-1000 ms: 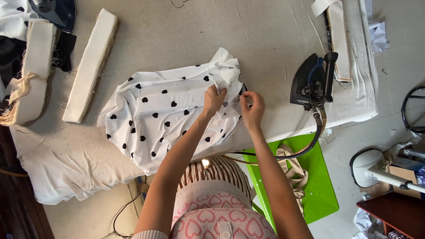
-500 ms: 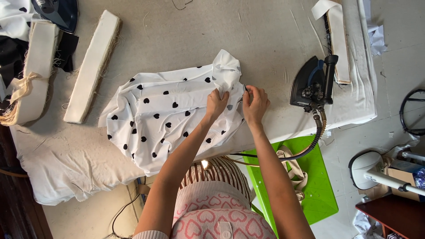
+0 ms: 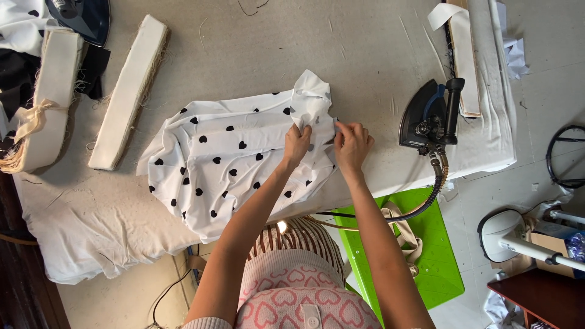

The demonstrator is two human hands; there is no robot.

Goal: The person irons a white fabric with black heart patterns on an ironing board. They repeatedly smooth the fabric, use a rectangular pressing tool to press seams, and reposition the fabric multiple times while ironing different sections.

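**Heart-print cloth pinched at the padded table's edge**

On the grey padded pressing table [image 3: 256, 55], a white cotton garment scattered with small black hearts [image 3: 225, 164] lies spread and rumpled, its lower part drooping over the near edge toward the person. Creases run across it from left to right, and at its right end the cloth bunches into a raised, folded knot of white. The hearts are spaced loosely, some half swallowed by the folds.

Both hands work at that bunched end. The left hand [image 3: 297, 145] has its fingers closed on a pinch of the cloth just under the knot. The right hand [image 3: 351, 144] sits just beside it, fingertips drawn together on the garment's right edge, gripping a small fold there; what exactly lies between those fingertips is too small to tell.

Near the right hand, a black steam iron with a corrugated hose [image 3: 429, 116] rests on the table, apart from the cloth. Off to the left lie two long cream padded pressing blocks with frayed edges [image 3: 128, 91], well apart from the garment. Below the table's edge, a bright green plastic stool [image 3: 439, 250] carries a beige strap.
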